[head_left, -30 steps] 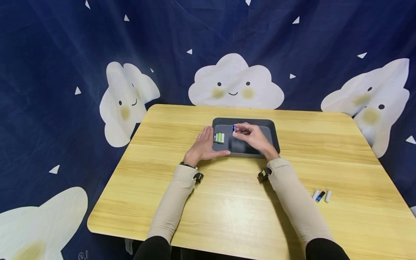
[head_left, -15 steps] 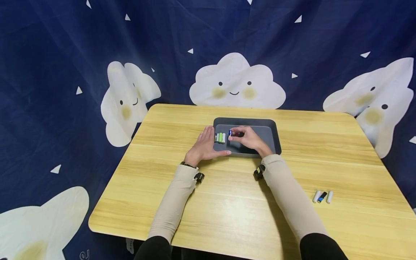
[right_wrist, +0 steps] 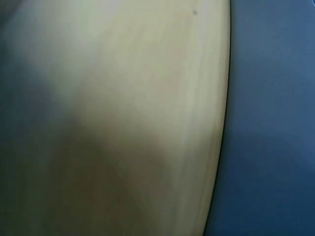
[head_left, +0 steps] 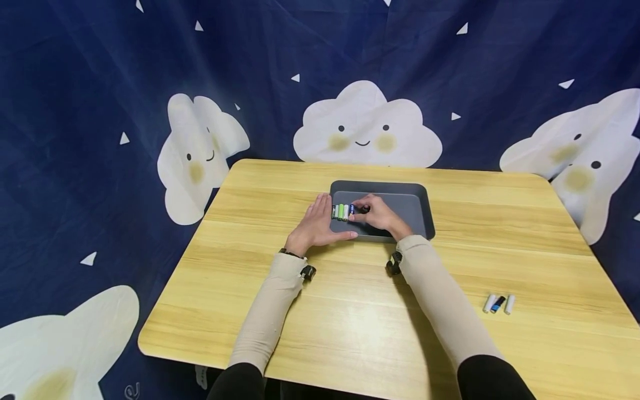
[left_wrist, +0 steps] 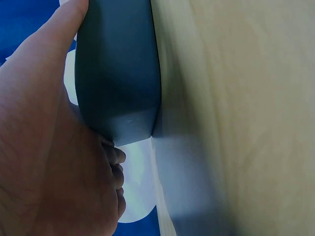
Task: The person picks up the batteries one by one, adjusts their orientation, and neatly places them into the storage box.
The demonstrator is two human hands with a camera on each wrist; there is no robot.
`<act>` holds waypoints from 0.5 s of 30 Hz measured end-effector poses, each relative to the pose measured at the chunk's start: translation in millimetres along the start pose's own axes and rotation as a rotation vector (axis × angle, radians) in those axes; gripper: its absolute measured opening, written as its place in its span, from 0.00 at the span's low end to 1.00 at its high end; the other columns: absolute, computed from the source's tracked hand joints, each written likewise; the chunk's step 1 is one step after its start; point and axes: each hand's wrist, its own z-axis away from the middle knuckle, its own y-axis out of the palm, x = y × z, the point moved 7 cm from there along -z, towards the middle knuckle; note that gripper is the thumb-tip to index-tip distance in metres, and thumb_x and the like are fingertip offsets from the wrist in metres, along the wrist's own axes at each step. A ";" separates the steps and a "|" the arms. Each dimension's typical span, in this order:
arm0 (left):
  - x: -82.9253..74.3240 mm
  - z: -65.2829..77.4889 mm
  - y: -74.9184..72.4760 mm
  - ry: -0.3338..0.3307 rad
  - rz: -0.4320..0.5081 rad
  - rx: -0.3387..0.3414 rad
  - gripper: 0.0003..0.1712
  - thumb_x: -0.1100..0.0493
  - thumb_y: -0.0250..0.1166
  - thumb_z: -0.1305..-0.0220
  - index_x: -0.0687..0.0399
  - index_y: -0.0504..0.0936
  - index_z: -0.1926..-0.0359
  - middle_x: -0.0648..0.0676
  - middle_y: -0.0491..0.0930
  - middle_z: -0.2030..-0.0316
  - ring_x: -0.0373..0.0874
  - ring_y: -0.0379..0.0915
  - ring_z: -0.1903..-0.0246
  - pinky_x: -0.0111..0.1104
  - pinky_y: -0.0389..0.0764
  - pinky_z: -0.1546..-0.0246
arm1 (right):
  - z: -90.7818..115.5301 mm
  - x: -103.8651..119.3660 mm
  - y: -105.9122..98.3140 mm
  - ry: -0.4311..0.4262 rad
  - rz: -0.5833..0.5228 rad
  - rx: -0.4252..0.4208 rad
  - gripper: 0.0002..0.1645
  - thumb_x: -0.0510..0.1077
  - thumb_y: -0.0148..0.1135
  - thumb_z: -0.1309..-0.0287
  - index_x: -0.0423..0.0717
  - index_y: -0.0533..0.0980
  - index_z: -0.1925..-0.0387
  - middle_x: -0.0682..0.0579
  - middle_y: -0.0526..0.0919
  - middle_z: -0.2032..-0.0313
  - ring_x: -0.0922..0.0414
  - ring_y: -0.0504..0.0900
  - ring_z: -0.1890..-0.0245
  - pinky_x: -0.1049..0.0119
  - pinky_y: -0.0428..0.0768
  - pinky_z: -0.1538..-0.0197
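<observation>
In the head view my left hand [head_left: 317, 225] lies against the left end of a dark grey tray [head_left: 412, 205], fingers straight along its side and thumb along the front rim. The left wrist view shows that hand [left_wrist: 54, 142] beside the tray's outer wall [left_wrist: 120, 73]. My right hand [head_left: 377, 214] reaches into the tray and pinches a dark blue battery [head_left: 352, 209] between thumb and fingers. Close to its left stands a row of several batteries, among them a green battery [head_left: 341, 211] and a white battery [head_left: 346, 213]. The right wrist view misses the right hand's fingers.
On the wooden table [head_left: 350, 328] at the right lie two white batteries, one a white battery [head_left: 509, 304] on the outer side, with a black and blue battery [head_left: 498, 304] between them. A dark blue curtain [head_left: 270, 50] with cloud prints hangs behind the table.
My right hand has moved left and down with the blue battery, bringing it beside the row in the tray. The left hand has stayed on the tray's left end.
</observation>
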 end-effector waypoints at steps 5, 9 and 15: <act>-0.8 -0.4 -0.1 0.001 -0.004 0.004 0.77 0.15 0.58 0.45 0.63 0.35 0.17 0.60 0.31 0.16 0.50 0.26 0.15 0.45 0.38 0.15 | -2.2 -0.5 1.9 -0.005 0.073 0.006 0.29 0.41 0.75 0.41 0.31 0.80 0.41 0.34 0.84 0.48 0.44 0.76 0.49 0.54 0.74 0.45; -0.6 -1.2 0.4 0.007 -0.012 0.002 0.77 0.16 0.58 0.45 0.64 0.35 0.18 0.61 0.32 0.16 0.51 0.26 0.15 0.45 0.38 0.15 | -3.5 -1.6 3.9 0.021 0.130 0.018 0.30 0.43 0.76 0.41 0.35 0.80 0.39 0.36 0.83 0.48 0.44 0.74 0.48 0.51 0.71 0.42; 0.2 -1.9 0.9 0.009 -0.010 0.003 0.78 0.15 0.58 0.45 0.64 0.34 0.18 0.61 0.31 0.16 0.51 0.26 0.16 0.45 0.38 0.15 | -3.6 -2.0 5.0 0.078 0.163 0.025 0.32 0.46 0.77 0.42 0.37 0.80 0.38 0.36 0.80 0.44 0.43 0.72 0.47 0.48 0.69 0.39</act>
